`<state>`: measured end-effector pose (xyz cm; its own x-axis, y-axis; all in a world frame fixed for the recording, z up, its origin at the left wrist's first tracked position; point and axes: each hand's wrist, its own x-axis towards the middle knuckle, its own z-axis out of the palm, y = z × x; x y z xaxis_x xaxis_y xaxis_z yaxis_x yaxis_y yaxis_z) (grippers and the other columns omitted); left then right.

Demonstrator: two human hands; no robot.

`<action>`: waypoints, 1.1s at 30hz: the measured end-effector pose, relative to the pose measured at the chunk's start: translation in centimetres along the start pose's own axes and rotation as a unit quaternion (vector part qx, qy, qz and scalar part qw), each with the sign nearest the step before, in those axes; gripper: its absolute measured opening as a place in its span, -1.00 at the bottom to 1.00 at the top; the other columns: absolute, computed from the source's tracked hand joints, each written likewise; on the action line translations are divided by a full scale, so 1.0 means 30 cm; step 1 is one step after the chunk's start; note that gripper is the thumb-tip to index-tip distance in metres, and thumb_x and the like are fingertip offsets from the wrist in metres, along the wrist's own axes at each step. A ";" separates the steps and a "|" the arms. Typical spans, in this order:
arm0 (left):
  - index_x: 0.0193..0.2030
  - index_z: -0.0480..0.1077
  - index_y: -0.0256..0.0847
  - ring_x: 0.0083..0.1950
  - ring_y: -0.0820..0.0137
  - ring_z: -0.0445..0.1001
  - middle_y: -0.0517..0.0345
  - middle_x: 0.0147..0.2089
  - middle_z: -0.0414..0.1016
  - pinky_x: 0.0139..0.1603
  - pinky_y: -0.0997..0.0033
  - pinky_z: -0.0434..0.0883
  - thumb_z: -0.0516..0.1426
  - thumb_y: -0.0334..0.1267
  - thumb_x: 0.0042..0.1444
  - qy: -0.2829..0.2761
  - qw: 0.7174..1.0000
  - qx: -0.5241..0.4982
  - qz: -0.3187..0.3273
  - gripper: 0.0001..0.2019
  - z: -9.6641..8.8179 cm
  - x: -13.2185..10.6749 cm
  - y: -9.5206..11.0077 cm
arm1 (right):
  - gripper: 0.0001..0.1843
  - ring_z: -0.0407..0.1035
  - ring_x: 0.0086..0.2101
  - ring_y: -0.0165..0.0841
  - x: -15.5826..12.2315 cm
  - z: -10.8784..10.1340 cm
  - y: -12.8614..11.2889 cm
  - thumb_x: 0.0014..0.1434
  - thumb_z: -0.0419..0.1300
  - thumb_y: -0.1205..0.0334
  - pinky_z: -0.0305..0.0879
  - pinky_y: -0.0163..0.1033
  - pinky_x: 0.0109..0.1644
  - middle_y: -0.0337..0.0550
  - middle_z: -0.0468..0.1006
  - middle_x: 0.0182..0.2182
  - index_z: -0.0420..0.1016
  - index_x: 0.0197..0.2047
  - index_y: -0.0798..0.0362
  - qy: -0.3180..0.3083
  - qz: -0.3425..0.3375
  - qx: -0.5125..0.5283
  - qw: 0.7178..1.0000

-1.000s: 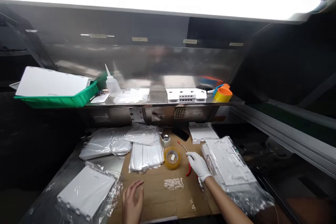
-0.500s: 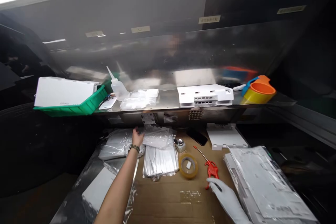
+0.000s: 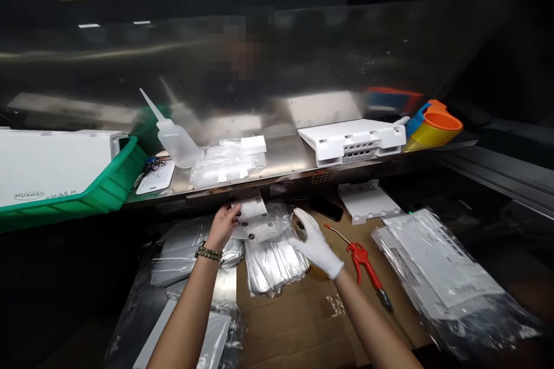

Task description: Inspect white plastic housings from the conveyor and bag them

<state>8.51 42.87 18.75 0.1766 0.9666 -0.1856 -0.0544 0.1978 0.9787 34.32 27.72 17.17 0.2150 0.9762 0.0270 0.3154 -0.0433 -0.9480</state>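
My bare left hand (image 3: pixel 224 227), with a braided bracelet (image 3: pixel 209 252) at the wrist, pinches the left edge of a printed label sheet (image 3: pixel 254 207). Below this sheet lies a clear bag (image 3: pixel 262 233) with dark round printed marks. My right hand (image 3: pixel 318 245) wears a white glove and has its thumb and fingers apart. It hovers at the right side of a stack of clear plastic bags (image 3: pixel 274 268); whether it touches them I cannot tell. Behind the glove, the tape roll (image 3: pixel 319 273) is mostly hidden. A red air blow gun (image 3: pixel 366 265) lies to the right.
Bagged white panels (image 3: pixel 445 259) lie at right, with more wrapped pieces (image 3: pixel 179 256) at left. A phone (image 3: pixel 326 209) and white cover (image 3: pixel 367 202) sit behind. Overhead, the metal shelf (image 3: pixel 283 155) bears a squeeze bottle (image 3: pixel 177 141), green bin (image 3: pixel 108 184) and white housing (image 3: pixel 357 141).
My right hand has moved from beside the air blow gun up and left to the bag stack. Printing now shows on the sheet at my left hand. The view has shifted closer.
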 end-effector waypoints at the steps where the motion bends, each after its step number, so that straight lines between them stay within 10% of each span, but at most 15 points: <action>1: 0.01 0.43 -0.19 -0.22 0.32 0.60 0.06 -0.08 0.61 -0.23 0.31 0.57 0.31 0.00 0.17 -0.006 0.999 -0.034 -0.006 -0.61 0.004 -0.023 0.022 | -0.05 -0.03 0.45 -0.12 0.032 0.019 -0.032 -0.05 0.46 0.11 -0.15 0.04 0.56 -0.05 0.19 0.45 0.31 0.40 -0.03 -0.044 0.002 0.034 0.998; 5: -0.08 0.41 -0.19 -0.31 0.42 0.58 0.13 -0.15 0.60 -0.39 0.47 0.52 0.29 -0.06 0.19 -0.008 0.990 -0.139 -0.031 -0.70 0.013 -0.091 0.091 | -0.47 0.50 0.10 -0.14 0.039 0.070 -0.149 0.10 0.39 -0.06 0.38 0.02 0.27 -0.01 0.62 0.07 0.58 0.07 0.04 -0.213 0.058 0.192 0.956; 9: -0.04 0.45 -0.23 -0.39 0.46 0.55 0.12 -0.19 0.60 -0.46 0.52 0.50 0.20 -0.09 0.30 -0.035 0.980 -0.182 -0.076 -0.75 0.021 -0.140 0.123 | -0.68 0.59 -0.31 -0.27 -0.060 0.102 -0.215 0.20 0.32 -0.01 0.53 -0.12 -0.06 -0.13 0.67 -0.40 0.57 -0.33 0.11 -0.170 0.109 0.238 0.950; 14: -0.09 0.45 -0.25 -0.43 0.44 0.52 0.06 -0.18 0.58 -0.49 0.45 0.52 0.30 -0.16 0.17 -0.079 0.973 -0.161 -0.143 -0.74 0.028 -0.223 0.090 | -0.76 0.60 -0.33 -0.29 -0.127 0.128 -0.239 0.19 0.32 0.05 0.54 -0.20 -0.14 -0.18 0.68 -0.39 0.58 -0.32 0.08 -0.098 0.145 0.246 0.954; 18: 0.09 0.36 -0.23 0.00 0.17 0.59 -0.22 0.20 0.45 -0.13 0.19 0.61 0.37 -0.23 0.06 -0.031 0.987 -0.103 -0.120 -0.52 0.032 -0.264 0.030 | -0.79 0.61 -0.32 -0.27 -0.142 0.139 -0.239 0.16 0.31 0.08 0.54 -0.18 -0.13 -0.21 0.67 -0.37 0.58 -0.34 0.05 -0.057 0.153 0.222 0.961; 22: 0.46 -0.04 0.01 0.59 0.14 -0.11 -0.08 0.60 -0.27 0.52 0.00 0.08 0.33 -0.24 0.12 0.096 0.992 0.025 0.078 -0.13 0.050 -0.233 0.053 | -0.81 0.58 -0.32 -0.28 -0.146 0.137 -0.219 0.15 0.29 0.11 0.50 -0.21 -0.13 -0.22 0.64 -0.42 0.57 -0.40 0.05 -0.033 0.150 0.175 0.973; 25: 0.38 0.26 -0.02 0.60 0.04 -0.16 -0.04 0.54 0.03 0.56 -0.14 -0.18 0.17 -0.27 0.26 -0.110 0.912 0.271 0.288 -0.45 0.101 -0.155 0.123 | -0.86 0.56 -0.34 -0.31 -0.138 0.123 -0.182 0.11 0.28 0.15 0.46 -0.25 -0.19 -0.24 0.64 -0.43 0.57 -0.38 0.05 -0.026 0.157 0.155 0.975; 28: 0.10 0.53 0.06 0.56 -0.01 -0.02 0.10 0.39 0.38 0.52 -0.30 -0.25 0.11 -0.33 0.28 -0.400 0.759 0.424 0.290 -0.67 0.191 -0.057 0.176 | -0.90 0.54 -0.38 -0.33 -0.127 0.104 -0.133 0.08 0.27 0.19 0.41 -0.28 -0.24 -0.27 0.61 -0.47 0.55 -0.39 0.04 -0.018 0.158 0.137 0.978; 33: -0.37 0.55 -0.09 0.07 0.10 0.52 0.08 -0.17 0.65 0.28 0.07 0.29 0.26 -0.37 0.05 -0.482 0.696 0.480 0.231 -0.92 0.328 0.081 0.196 | -0.92 0.54 -0.38 -0.29 -0.095 0.087 -0.050 0.02 0.21 0.25 0.46 -0.23 -0.21 -0.23 0.63 -0.47 0.54 -0.45 0.00 -0.005 0.139 0.127 0.982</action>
<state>18.29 44.78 24.93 0.9605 0.2406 -0.1396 0.2749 -0.7449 0.6080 30.82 25.57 17.69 0.2510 0.9362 -0.2461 0.0040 -0.2552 -0.9669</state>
